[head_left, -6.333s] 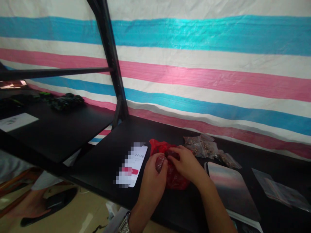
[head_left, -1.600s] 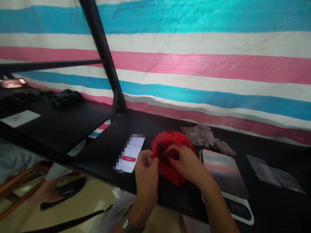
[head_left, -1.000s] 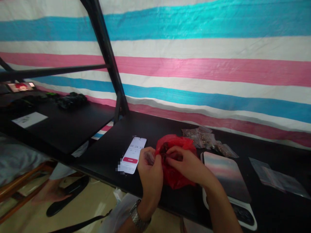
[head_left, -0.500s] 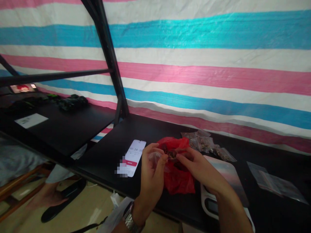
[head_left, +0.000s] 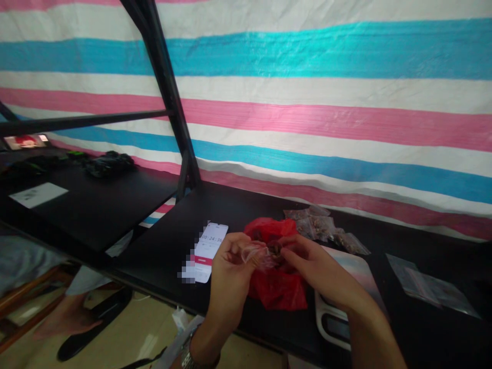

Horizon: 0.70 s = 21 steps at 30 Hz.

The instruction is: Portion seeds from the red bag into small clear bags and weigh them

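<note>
My left hand (head_left: 233,271) is closed around a small clear plastic bag (head_left: 255,254), holding it above an open red plastic bag (head_left: 282,293). At the clear bag's mouth, the fingers of my right hand (head_left: 303,256) pinch small brown pieces (head_left: 274,250); their exact kind is too blurred to tell. More dark brown bits show inside the red bag, partly hidden by both hands. Under my right forearm lies a kitchen scale (head_left: 333,329) with a pale top.
Several filled clear bags (head_left: 321,225) lie behind the scale. Flat zip bags (head_left: 426,287) rest at the right. A phone (head_left: 207,251) running a timer is left of my hands. Beyond the black frame post (head_left: 169,92), another person's hand (head_left: 67,318) hangs below the neighbouring table (head_left: 111,197).
My left hand has shifted slightly left and down with the clear bag, which now shows more between my hands. My right fingers stay at the brown pieces. The view has shifted slightly.
</note>
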Tool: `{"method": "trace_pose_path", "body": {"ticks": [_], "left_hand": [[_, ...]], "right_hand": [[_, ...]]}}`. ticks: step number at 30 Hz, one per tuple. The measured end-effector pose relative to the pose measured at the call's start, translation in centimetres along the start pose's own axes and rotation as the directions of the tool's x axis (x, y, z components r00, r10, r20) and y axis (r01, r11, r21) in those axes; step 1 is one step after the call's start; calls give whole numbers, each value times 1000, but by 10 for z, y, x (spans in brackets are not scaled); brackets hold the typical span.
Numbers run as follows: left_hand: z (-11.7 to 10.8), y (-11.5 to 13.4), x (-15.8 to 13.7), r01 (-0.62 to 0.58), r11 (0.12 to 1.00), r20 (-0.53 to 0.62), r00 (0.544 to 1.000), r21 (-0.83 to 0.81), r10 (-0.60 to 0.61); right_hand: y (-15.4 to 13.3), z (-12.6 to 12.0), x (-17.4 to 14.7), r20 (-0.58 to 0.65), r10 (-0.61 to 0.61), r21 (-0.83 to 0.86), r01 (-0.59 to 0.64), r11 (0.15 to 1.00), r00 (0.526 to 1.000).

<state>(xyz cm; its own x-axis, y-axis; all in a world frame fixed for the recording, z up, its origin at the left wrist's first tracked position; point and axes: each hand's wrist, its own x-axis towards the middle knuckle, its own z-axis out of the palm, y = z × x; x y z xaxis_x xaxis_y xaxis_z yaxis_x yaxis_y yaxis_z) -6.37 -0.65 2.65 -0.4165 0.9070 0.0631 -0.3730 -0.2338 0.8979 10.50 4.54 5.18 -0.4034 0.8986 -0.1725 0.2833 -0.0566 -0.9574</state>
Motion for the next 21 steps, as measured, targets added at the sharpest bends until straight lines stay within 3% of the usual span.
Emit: {"method": "trace_pose_path", "body": {"ticks": [3,8,14,18,21], "left_hand": [[-1,1,-2,32,999,-35,999,-4,-32],[2,1,-5,195,973,71,980,-122,-188],[0,3,-2,234,929,130,970,-286,-205],[-1,8,4,238,862,20,966,-447,-256],[2,16,10,250,792,-75,935,-557,-347]], "right_hand": [[-2,0,-3,0,22,-18,-22,1000,1000],[-7,-1,-8,20,-3,-118,5,993,1000],[-9,0,-18,36,-11,-167,17,986,999],[-8,4,-22,119,63,-125,-47,991,991],[-4,7,-20,167,144,-114,-126,985,975]]}}
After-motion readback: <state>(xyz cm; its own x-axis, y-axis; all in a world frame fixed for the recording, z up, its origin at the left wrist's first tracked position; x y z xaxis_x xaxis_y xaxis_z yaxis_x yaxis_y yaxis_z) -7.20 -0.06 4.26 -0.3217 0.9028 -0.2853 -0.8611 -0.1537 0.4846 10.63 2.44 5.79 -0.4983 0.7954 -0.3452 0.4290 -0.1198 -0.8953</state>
